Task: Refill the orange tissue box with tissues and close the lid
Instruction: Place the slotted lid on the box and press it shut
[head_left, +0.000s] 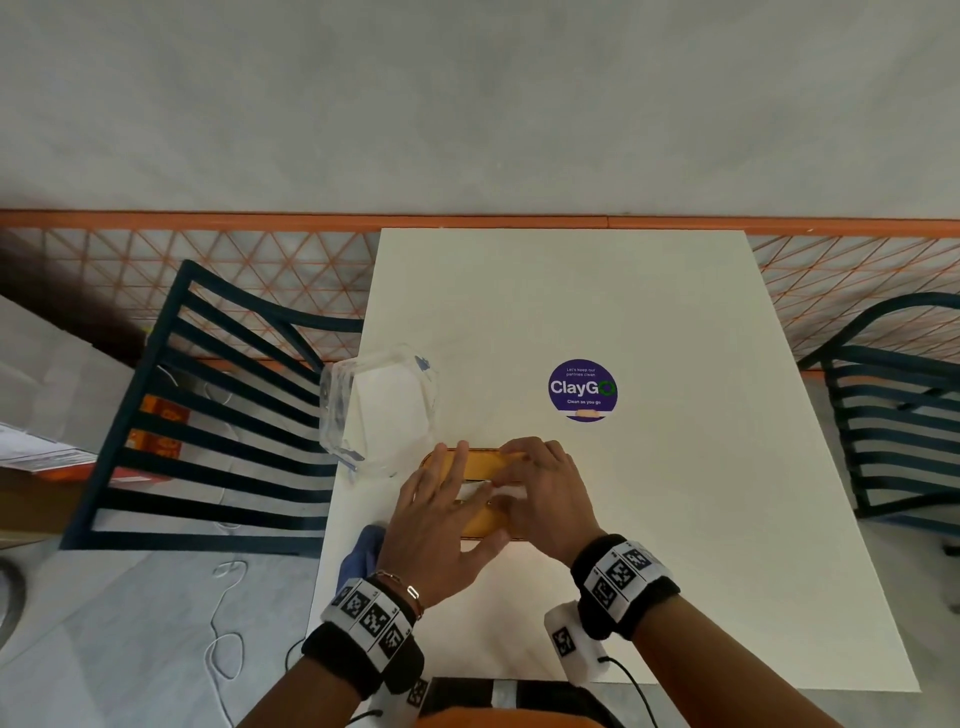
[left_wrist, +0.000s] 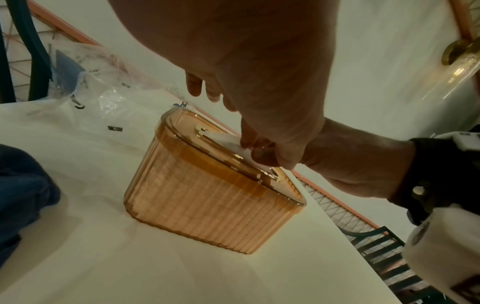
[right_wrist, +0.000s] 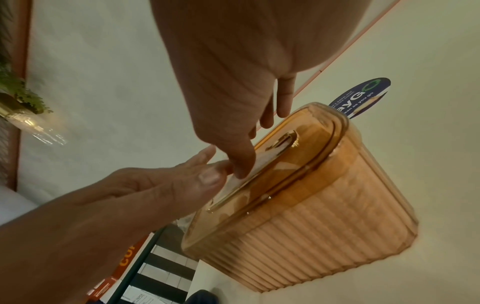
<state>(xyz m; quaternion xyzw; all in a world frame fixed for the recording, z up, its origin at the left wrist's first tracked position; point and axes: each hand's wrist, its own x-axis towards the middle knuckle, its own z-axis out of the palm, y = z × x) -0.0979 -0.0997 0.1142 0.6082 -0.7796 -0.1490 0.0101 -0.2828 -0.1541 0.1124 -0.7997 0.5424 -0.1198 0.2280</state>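
The orange ribbed tissue box (head_left: 483, 524) stands on the white table (head_left: 675, 519) near its front left, lid down on top (right_wrist: 311, 148). A white tissue (head_left: 475, 491) sticks out of the slot in the lid (left_wrist: 221, 139). My left hand (head_left: 447, 499) lies over the lid's left part with straight, spread fingers, its thumb (right_wrist: 210, 176) touching the tissue. My right hand (head_left: 519, 478) reaches over the right part and pinches the tissue (right_wrist: 262, 162) at the slot with curled fingers (right_wrist: 241, 164). The box's inside is hidden by the lid and hands.
A clear plastic tissue wrapper (head_left: 382, 410) lies just left of and behind the box. A round purple sticker (head_left: 583, 389) is on the table beyond it. Blue cloth (head_left: 363, 551) hangs at the table's left edge. Dark slatted chairs (head_left: 218, 415) (head_left: 893, 405) flank the table.
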